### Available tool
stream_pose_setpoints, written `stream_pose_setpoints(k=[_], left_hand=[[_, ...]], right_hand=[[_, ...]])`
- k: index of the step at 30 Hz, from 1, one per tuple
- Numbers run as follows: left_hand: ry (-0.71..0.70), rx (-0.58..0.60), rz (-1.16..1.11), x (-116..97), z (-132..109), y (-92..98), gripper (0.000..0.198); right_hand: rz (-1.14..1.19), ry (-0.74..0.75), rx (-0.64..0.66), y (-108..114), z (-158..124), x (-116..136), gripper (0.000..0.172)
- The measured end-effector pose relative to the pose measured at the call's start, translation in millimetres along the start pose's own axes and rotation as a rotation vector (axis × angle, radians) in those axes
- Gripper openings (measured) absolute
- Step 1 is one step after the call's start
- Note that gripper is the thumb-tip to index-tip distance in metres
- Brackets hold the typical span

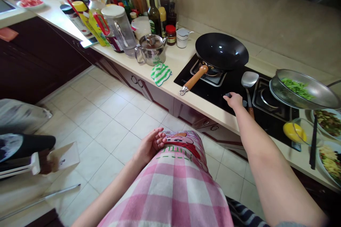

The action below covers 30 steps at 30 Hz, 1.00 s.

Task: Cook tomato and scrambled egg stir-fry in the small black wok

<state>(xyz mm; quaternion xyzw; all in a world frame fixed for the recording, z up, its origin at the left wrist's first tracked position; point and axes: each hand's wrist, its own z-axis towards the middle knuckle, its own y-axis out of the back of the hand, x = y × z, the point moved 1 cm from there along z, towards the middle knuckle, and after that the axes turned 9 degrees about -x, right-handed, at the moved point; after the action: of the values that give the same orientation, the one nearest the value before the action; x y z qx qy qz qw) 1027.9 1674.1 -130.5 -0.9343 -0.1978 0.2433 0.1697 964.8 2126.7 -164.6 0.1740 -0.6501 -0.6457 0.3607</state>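
Note:
My right hand (234, 100) reaches to the black gas stove (234, 87) and its fingers close on a dark control knob (227, 95) at the front edge. An empty black wok (221, 50) with a wooden handle (195, 79) sits on the left burner. A metal spatula (249, 79) lies on the stove just right of my hand. My left hand (151, 144) rests against my pink checked apron (173, 181), fingers loosely curled and holding nothing.
A metal bowl of green vegetables (301, 88) sits over the right burner, with plates of food (329, 122) and a bowl with yolk (294, 132) beyond. Bottles, a jug (119, 30), a small steel pot (151, 49) and a green striped cloth (160, 73) line the counter on the left.

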Motion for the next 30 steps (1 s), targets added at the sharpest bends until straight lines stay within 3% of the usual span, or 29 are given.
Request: stream_pose_setpoints(k=[5,8,10,13,17,20,23,27,30], left_hand=[[0.036,0.011,0.058,0.4,-4.8,-7.0,0.011],[0.090,0.026,0.153,8.3,-7.9,-22.9,0.009],[0.108,0.087,0.256,16.3,-6.8,-38.3,0.007],[0.099,0.219,0.441,32.5,-3.2,-64.8,0.022],[0.088,0.357,0.716,64.6,-1.4,-108.0,0.038],[0.070,0.513,0.926,109.6,2.2,-160.4,0.042],[0.066,0.607,1.038,182.8,14.0,-234.1,0.044],[0.062,0.613,0.989,295.2,40.4,-339.2,0.059],[0.090,0.582,0.875,355.2,59.8,-395.5,0.080]], right_hand=[[0.142,-0.002,-0.116,14.1,-36.6,8.1,0.056],[0.259,0.035,-0.207,29.8,-80.3,-1.5,0.045],[0.319,0.049,-0.279,42.5,-109.9,-21.6,0.036],[0.341,-0.006,-0.434,73.1,-153.1,-81.0,0.033],[0.252,-0.207,-0.677,129.9,-196.5,-202.2,0.039],[0.124,-0.216,-0.725,155.2,-206.2,-288.3,0.040],[-0.061,0.009,-0.613,153.6,-196.1,-340.6,0.053],[-0.159,0.327,-0.462,133.9,-163.9,-356.8,0.067],[-0.037,0.413,-0.459,122.6,-136.6,-352.0,0.057]])
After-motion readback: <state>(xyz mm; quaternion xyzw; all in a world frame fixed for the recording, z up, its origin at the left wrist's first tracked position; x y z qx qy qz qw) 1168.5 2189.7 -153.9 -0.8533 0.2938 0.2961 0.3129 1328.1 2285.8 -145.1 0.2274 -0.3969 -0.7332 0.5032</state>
